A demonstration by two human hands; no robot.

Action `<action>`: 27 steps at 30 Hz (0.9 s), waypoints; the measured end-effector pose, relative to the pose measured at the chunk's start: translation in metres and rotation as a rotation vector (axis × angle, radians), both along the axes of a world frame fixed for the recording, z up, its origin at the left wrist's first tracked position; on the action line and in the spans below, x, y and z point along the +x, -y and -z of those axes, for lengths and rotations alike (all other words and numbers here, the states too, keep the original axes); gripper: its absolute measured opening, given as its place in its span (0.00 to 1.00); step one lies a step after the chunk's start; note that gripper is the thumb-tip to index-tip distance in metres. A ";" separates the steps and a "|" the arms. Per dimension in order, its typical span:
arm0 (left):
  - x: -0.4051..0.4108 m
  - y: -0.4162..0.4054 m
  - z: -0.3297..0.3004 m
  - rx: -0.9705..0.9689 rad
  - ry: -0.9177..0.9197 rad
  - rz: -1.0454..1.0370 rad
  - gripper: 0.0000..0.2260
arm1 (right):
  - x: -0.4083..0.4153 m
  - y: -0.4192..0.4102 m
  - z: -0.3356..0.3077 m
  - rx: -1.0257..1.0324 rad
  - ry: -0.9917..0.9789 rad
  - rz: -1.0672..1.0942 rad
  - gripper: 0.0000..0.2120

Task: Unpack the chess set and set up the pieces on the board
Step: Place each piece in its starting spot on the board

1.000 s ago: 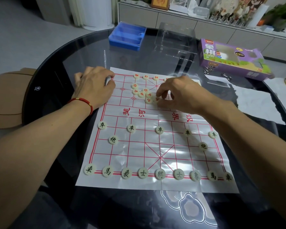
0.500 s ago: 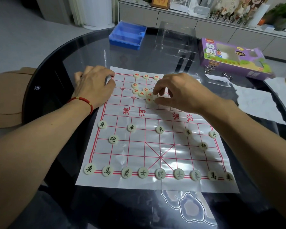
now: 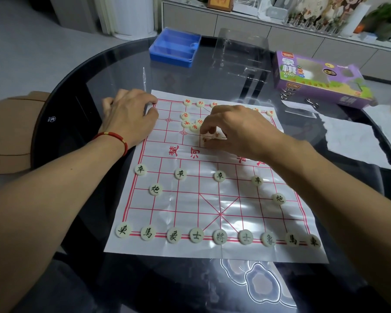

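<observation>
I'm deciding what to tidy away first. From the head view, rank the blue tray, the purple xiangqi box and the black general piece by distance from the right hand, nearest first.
Measured from the right hand:
1. Black general piece, middle of the near back row, toward the person.
2. Purple xiangqi box, beyond the board on the right; too close to the general piece to rank firmly.
3. Blue tray, far side of the table, left of the clear cover.

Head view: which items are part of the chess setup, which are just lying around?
In the job: paper board; black pieces, set out; red pieces, clustered; right hand over the red pieces; left hand on the board's corner.

Lying about: blue tray; clear plastic cover; purple box; white paper.
</observation>
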State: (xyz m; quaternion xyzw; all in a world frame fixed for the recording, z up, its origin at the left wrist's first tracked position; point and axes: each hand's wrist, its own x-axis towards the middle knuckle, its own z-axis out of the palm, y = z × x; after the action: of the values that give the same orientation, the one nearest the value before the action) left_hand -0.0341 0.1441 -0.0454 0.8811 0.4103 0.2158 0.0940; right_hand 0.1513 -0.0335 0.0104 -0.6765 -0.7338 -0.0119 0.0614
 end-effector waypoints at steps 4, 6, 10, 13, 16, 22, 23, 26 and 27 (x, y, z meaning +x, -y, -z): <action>0.000 0.001 -0.001 -0.002 -0.005 -0.001 0.13 | -0.002 0.001 0.001 -0.012 0.011 0.004 0.14; 0.000 0.002 -0.002 -0.004 -0.005 -0.001 0.13 | -0.001 0.000 -0.002 -0.016 -0.029 0.004 0.13; 0.000 0.003 -0.002 -0.012 -0.003 -0.004 0.13 | 0.023 0.002 -0.019 0.022 -0.071 0.087 0.10; 0.001 0.003 -0.003 -0.013 -0.008 -0.010 0.13 | 0.041 0.007 -0.022 0.058 -0.105 0.174 0.11; 0.000 0.003 -0.004 -0.011 -0.007 -0.013 0.13 | 0.037 0.000 -0.018 0.084 -0.127 0.166 0.11; 0.000 0.005 -0.005 -0.019 0.000 -0.009 0.14 | 0.004 -0.069 -0.012 0.150 -0.172 0.114 0.12; 0.000 0.005 -0.006 -0.021 0.000 -0.012 0.14 | 0.001 -0.083 -0.010 0.149 -0.168 0.113 0.11; 0.000 0.004 -0.005 -0.026 0.001 -0.020 0.15 | -0.006 -0.115 -0.004 0.116 -0.138 0.148 0.09; 0.000 0.004 -0.005 -0.023 -0.001 -0.022 0.16 | -0.007 -0.122 -0.003 0.102 -0.136 0.165 0.09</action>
State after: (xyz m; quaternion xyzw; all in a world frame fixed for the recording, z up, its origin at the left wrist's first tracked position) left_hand -0.0337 0.1401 -0.0404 0.8755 0.4224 0.2117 0.1015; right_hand 0.1446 0.0889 0.0134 -0.7297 -0.6684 -0.0082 0.1441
